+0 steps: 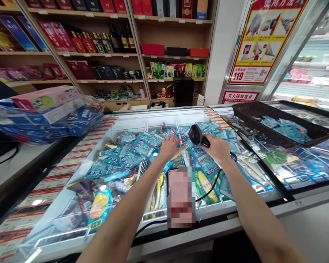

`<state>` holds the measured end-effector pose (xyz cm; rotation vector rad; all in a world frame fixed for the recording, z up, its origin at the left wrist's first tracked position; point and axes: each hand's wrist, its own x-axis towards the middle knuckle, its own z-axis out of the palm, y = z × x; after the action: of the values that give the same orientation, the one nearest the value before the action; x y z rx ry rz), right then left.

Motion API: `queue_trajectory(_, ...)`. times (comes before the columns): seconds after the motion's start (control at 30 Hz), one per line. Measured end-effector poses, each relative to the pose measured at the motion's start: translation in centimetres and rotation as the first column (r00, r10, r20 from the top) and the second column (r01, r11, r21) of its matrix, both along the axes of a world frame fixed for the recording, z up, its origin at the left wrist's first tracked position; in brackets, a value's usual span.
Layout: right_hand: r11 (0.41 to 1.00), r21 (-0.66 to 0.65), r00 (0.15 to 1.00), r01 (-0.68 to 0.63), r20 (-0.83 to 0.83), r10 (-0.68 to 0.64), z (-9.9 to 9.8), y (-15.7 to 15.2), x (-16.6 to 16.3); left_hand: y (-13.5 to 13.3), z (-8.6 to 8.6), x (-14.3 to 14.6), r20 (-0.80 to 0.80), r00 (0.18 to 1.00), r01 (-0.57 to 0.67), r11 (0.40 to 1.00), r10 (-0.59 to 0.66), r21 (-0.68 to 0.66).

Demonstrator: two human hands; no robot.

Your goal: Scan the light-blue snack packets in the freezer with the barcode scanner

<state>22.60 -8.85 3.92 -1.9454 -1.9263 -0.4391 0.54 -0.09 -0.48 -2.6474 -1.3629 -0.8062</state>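
Your right hand (219, 149) is gripping the black scanner (195, 134), fingers wrapping its handle, over blue packets (144, 149) lying on the freezer (312, 201). Your left hand (169, 148) is spreading its fingers above them (contact cannot be judged). The cable (217, 181) is passing behind the phone (177, 197); by pulling, you are risking dragging it. The poster (253, 44) is showing "火警电话 119"; the sign (239, 96) below, "灭火器放置点".

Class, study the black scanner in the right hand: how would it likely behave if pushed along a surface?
The black scanner looks rigid: its casing shows no sag in the right hand. Its bulky head on a narrower handle may make it tip. The cord below, seemingly its own, would probably drag.
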Motion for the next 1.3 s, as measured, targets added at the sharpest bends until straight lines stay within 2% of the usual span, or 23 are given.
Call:
queue_trajectory(0.1, 1.0, 0.005, 1.0, -0.012, -0.006, 0.012, 0.1, 0.0, 0.0, 0.3, -0.3, 0.6, 0.054, 0.998, -0.032, 0.998, 0.034, -0.045)
queue_trajectory(0.23, 1.0, -0.019, 1.0, -0.004, -0.004, 0.004, 0.2, 0.0, 0.0, 0.9, -0.5, 0.5, 0.135, 0.99, -0.008, 0.988, 0.029, -0.151)
queue_trajectory(0.33, 1.0, -0.016, 1.0, -0.009, -0.005, 0.009, 0.2, -0.1, 0.1, 1.5, -0.8, -0.3, 0.342, 0.938, 0.028, 0.967, 0.062, -0.252)
queue_trajectory(0.4, 1.0, -0.005, 1.0, -0.014, -0.011, 0.014, 0.1, -0.1, 0.1, 1.8, -1.2, -0.9, 0.579, 0.808, 0.081, 0.952, 0.11, -0.294)
queue_trajectory(0.47, 1.0, 0.01, 1.0, -0.021, -0.014, 0.021, 0.1, -0.1, 0.2, 2.1, -1.4, -1.6, 0.787, 0.597, 0.133, 0.947, 0.158, -0.292)
queue_trajectory(0.53, 0.999, 0.021, 0.999, -0.032, -0.01, 0.032, 0.0, -0.1, 0.1, 2.3, -1.5, -2.0, 0.887, 0.423, 0.16, 0.948, 0.186, -0.275)
queue_trajectory(0.6, 0.999, 0.02, 0.999, -0.044, -0.003, 0.044, 0.0, -0.1, 0.1, 2.3, -1.4, -2.2, 0.913, 0.364, 0.169, 0.951, 0.184, -0.26)
queue_trajectory(0.8, 0.995, -0.024, 0.995, -0.096, 0.017, 0.096, 0.2, -0.3, -0.3, 2.0, -0.6, -2.1, 0.896, 0.417, 0.053, 0.98, 0.155, -0.194)
queue_trajectory(0.97, 0.978, -0.036, 0.978, -0.204, 0.046, 0.205, 0.0, -0.3, -0.5, 2.1, -0.9, -2.2, 0.889, 0.419, -0.036, 0.982, 0.185, -0.187)
queue_trajectory(1.3, 0.966, -0.047, 0.962, -0.256, 0.082, 0.259, -0.1, -0.3, -0.8, 2.2, -1.3, -2.2, 0.886, 0.426, -0.039, 0.982, 0.182, -0.183)
